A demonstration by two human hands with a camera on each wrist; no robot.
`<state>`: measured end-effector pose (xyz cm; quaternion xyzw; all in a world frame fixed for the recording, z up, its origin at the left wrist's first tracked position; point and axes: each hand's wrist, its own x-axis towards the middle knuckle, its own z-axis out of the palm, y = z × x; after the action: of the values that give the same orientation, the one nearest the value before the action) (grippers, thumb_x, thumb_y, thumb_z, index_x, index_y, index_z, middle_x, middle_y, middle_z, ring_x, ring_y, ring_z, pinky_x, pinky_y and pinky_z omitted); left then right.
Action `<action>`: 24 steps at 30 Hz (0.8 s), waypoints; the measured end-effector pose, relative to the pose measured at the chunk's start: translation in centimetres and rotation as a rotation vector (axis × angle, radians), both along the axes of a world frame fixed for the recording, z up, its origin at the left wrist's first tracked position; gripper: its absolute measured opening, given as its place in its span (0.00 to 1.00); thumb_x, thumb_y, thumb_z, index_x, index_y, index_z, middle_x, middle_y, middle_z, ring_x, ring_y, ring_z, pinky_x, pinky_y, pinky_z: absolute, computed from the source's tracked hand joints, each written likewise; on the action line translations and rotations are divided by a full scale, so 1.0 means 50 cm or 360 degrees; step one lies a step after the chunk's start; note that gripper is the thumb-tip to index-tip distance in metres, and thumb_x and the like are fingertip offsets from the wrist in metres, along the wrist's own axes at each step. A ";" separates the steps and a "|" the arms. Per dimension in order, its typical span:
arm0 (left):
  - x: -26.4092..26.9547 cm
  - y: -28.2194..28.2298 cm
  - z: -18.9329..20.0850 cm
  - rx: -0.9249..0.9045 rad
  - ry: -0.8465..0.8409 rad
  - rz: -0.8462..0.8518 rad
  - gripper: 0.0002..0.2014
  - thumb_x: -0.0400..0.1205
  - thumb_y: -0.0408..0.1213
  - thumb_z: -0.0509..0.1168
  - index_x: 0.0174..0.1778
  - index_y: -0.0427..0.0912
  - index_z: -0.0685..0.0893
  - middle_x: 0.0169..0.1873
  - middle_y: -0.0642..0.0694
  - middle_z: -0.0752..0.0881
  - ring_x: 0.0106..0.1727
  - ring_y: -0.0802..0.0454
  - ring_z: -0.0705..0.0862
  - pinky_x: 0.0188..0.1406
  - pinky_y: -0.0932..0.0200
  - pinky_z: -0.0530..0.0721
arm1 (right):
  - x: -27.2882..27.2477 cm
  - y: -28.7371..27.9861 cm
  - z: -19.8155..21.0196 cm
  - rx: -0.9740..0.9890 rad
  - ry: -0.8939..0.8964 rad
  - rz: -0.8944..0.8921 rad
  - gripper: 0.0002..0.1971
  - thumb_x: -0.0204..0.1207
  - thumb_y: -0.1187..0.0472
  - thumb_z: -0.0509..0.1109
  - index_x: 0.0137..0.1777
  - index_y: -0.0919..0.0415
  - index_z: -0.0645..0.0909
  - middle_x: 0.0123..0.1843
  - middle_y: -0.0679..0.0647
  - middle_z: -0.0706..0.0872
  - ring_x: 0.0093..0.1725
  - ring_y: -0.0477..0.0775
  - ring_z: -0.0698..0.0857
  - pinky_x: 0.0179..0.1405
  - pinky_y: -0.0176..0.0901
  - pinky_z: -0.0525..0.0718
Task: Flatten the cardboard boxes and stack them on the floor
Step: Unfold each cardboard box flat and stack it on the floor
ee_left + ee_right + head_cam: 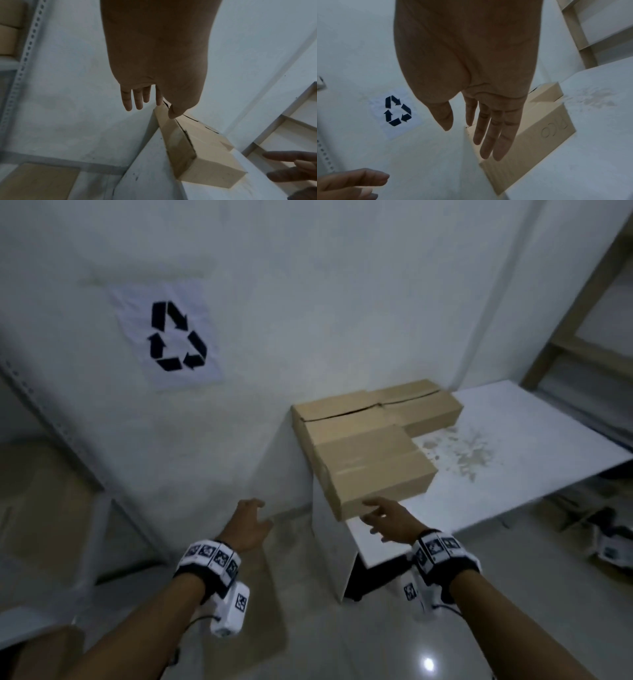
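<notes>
White table (507,440) at two o'clock bears three unflattened cardboard boxes (373,463). Left hand (248,525) and right hand (387,517) reach with fingers spread, holding nothing. Judged stage: beginning; flattening and floor stacking remain.

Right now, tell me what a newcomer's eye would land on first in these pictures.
First, the black recycling sign on white paper taped to the wall, upper left in the head view. Next, the cardboard boxes grouped at the left end of the white table by the wall. Then the left hand and the right hand, both open, reaching toward the nearest box.
</notes>
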<state>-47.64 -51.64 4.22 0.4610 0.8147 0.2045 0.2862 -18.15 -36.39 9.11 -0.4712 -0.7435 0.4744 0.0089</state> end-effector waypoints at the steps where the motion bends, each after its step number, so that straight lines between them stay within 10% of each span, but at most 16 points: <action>1: 0.033 0.021 -0.001 0.0024 -0.0025 -0.0009 0.27 0.83 0.43 0.66 0.78 0.40 0.68 0.76 0.37 0.65 0.74 0.42 0.72 0.73 0.56 0.71 | 0.040 0.020 0.011 0.0012 0.0003 -0.0012 0.27 0.83 0.51 0.68 0.79 0.57 0.70 0.59 0.57 0.86 0.55 0.60 0.88 0.52 0.57 0.89; 9: 0.209 0.172 -0.013 0.0079 -0.0169 0.0031 0.27 0.83 0.43 0.67 0.77 0.41 0.69 0.76 0.39 0.66 0.70 0.43 0.75 0.67 0.60 0.74 | 0.253 0.145 0.011 -0.0030 0.0019 -0.0218 0.26 0.83 0.52 0.68 0.79 0.56 0.70 0.55 0.54 0.86 0.53 0.57 0.89 0.50 0.55 0.91; 24: 0.155 0.501 -0.145 -0.0007 -0.0419 0.0493 0.39 0.77 0.53 0.72 0.76 0.32 0.68 0.70 0.39 0.75 0.70 0.40 0.76 0.68 0.54 0.74 | 0.241 0.494 -0.090 -0.0101 -0.0321 -0.0157 0.26 0.83 0.52 0.67 0.79 0.55 0.69 0.53 0.51 0.85 0.53 0.58 0.87 0.48 0.51 0.90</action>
<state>-39.90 -26.59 -3.03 0.2989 0.8319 0.3028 0.3564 -6.10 -11.69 4.62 -0.5527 -0.7011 0.4469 -0.0575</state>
